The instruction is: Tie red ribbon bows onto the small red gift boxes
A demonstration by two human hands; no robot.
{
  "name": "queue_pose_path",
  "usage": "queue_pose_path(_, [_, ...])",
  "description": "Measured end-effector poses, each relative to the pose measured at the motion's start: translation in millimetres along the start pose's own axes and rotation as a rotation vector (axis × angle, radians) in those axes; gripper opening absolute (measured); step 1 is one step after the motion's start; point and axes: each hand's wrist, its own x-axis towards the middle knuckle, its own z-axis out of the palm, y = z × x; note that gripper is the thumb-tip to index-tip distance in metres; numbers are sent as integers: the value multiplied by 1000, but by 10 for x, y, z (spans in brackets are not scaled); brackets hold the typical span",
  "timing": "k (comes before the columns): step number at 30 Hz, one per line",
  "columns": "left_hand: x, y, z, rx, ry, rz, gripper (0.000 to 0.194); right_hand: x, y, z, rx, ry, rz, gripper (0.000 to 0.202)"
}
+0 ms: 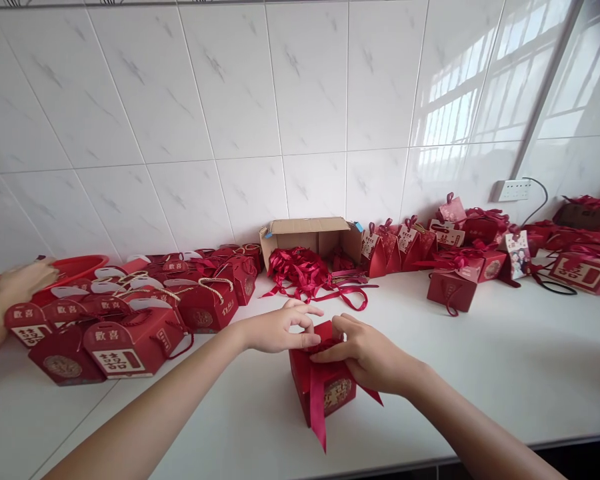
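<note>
A small red gift box (300,383) with a gold round emblem stands on the white counter in front of me. A red satin ribbon (318,407) is tied over its top, with tails hanging down the front and the right side. My left hand (283,328) is at the box's upper left; its thumb and a bent finger close on the ribbon at the knot, while the upper fingers stretch out. From the right, my right hand (373,350) has its fingers curled and pinched on the ribbon. The knot is partly hidden behind my fingers.
Several red gift boxes (135,340) with rope handles crowd the left. A cardboard box (313,230) spilling loose red ribbons (300,267) stands against the tiled wall. Ribboned boxes (453,290) are at right. Another person's hands (25,283) hover by a red basin (83,267).
</note>
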Motion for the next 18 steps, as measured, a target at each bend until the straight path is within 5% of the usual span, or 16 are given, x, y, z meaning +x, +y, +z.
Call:
queue_pose_path(8, [6, 1, 26, -7, -17, -81, 37, -1, -2, 9, -26, 14, 1, 57])
queue_pose_path(12, [-4, 50, 15, 0, -24, -20, 16, -7, -3, 14, -23, 1, 14, 57])
queue_pose_path(18, [2, 31, 20, 45, 30, 22, 22, -2, -23, -7, -30, -9, 16, 55])
